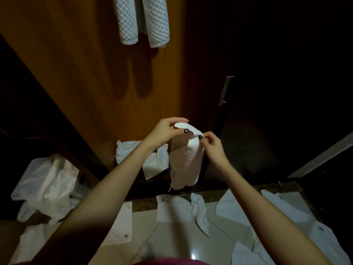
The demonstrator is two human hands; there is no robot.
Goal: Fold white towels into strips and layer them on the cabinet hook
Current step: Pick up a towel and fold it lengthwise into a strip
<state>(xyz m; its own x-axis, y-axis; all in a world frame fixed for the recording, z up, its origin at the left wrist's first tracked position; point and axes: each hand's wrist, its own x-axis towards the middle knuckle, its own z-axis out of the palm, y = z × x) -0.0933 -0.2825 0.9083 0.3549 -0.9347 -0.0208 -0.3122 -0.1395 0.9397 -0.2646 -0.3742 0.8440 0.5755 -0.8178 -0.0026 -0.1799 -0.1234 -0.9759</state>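
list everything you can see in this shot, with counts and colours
hanging towels: two strips showing, white quilted, top centre against the cabinet
held towel: one, white, hanging between both hands
loose cloths: several, white, flat or crumpled on the floor
crumpled bundle: one, white, on the left; cloth or bag, cannot tell
wooden cabinet panel: one, brown, upper left to centre
metal handle: one, silver, on the dark door at right
tile floor: pale, bottom
left hand: one, pinches the towel's top edge
right hand: one, pinches the same top edge
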